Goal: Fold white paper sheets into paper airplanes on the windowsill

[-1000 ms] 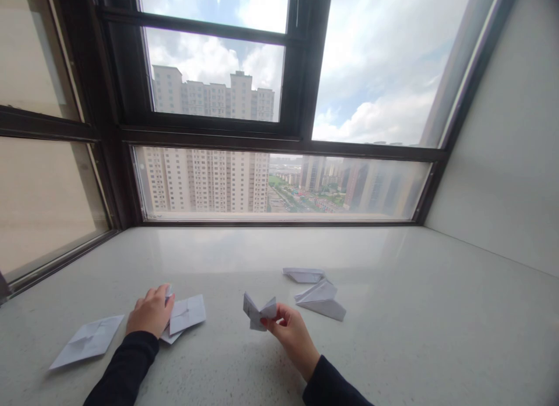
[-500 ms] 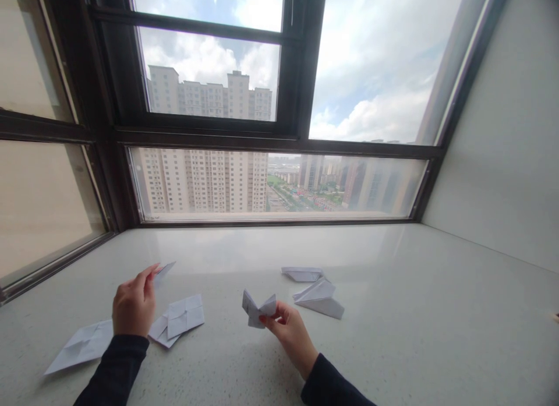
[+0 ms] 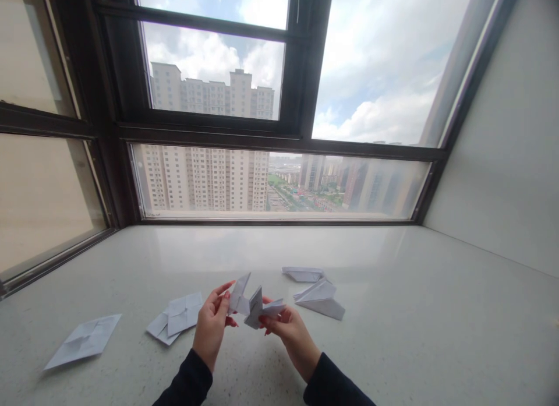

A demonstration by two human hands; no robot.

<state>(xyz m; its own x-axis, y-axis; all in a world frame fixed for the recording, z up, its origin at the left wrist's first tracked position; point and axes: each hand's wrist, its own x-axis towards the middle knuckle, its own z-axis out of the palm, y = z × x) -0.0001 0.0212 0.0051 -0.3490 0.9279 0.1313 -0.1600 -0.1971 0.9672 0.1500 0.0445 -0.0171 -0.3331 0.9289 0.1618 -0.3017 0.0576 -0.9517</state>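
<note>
Near the middle of the white sill, my left hand point(image 3: 212, 324) pinches a folded white paper piece point(image 3: 239, 296) with a pointed tip. Just to its right, my right hand point(image 3: 292, 330) grips another folded paper point(image 3: 255, 308) whose flaps stand out. The two papers are very close together; whether they touch I cannot tell. Left of my left hand, a square folded paper point(image 3: 184, 313) overlaps a second folded paper point(image 3: 161, 329). A larger pointed folded paper point(image 3: 82, 341) lies at the far left.
A paper plane point(image 3: 321, 299) and a narrow folded paper point(image 3: 302, 274) lie right of my hands on the sill point(image 3: 393, 336). Dark window frames point(image 3: 279, 223) border the back and left, and a pale wall point(image 3: 502, 161) stands at the right.
My left hand has moved right with its folded paper, from above the left papers to beside my right hand. The paper in my right hand has turned.
</note>
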